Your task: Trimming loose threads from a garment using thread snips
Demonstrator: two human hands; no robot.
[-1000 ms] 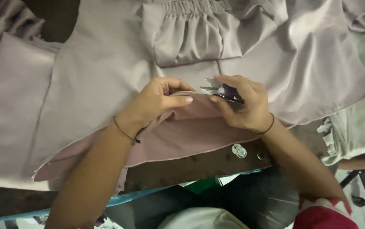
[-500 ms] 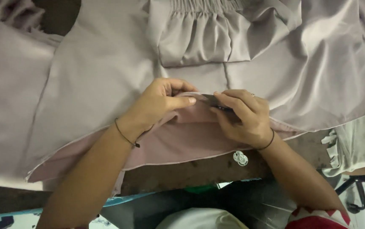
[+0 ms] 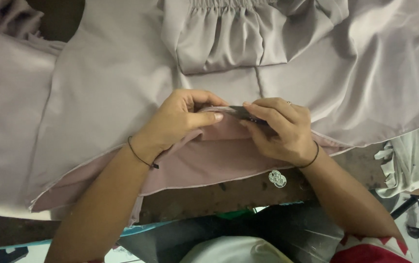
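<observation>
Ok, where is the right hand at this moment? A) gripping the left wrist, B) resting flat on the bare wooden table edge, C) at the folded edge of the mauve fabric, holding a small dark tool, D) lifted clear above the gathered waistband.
C: the right hand pinches a small dark tool against the folded edge of the mauve fabric, facing the left hand, which pinches the same edge.

A garment sewing workshop: pale mauve fabric panels [image 3: 121,97] cover the worn wooden tabletop [image 3: 238,192] all around the hands, with a gathered elastic waistband piece [image 3: 224,39] above them and more cut cloth [image 3: 5,19] piled far left.
</observation>
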